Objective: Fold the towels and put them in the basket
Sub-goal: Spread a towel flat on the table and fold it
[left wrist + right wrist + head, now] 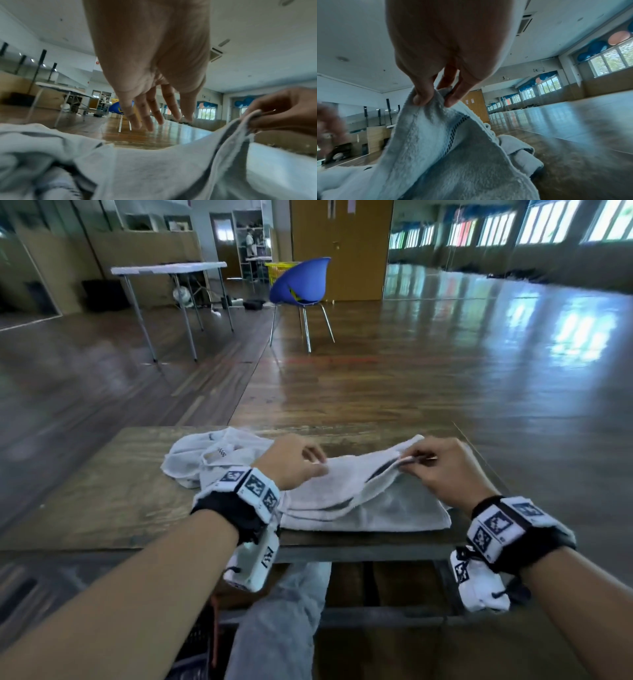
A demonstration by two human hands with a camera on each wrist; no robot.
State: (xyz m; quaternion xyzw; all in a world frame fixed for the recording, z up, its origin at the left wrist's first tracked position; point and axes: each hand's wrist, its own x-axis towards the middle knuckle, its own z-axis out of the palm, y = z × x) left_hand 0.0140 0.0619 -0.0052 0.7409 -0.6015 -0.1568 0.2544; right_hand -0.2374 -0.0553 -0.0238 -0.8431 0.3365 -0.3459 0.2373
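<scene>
The right hand (442, 470) pinches a raised corner of the white towel (363, 501) between thumb and fingers; the right wrist view shows that edge bunched at the fingertips (419, 100), cloth draping down and leftward from there. The towel lies directly under and between both hands on the wooden table (102, 491), its long axis running left to right, several layers stacked along the near edge. The left hand (291, 462) hovers just above the towel's left part, fingers straight and loose in the left wrist view, gripping nothing. The next fold likely turns on the left hand taking the matching corner just below it. Beyond the left hand a second, crumpled white towel (205, 457) sits touching the first and could snag. Far off stand a blue chair (301, 282), a yellow basket (279, 270) behind it, and a folding table (168, 268).
</scene>
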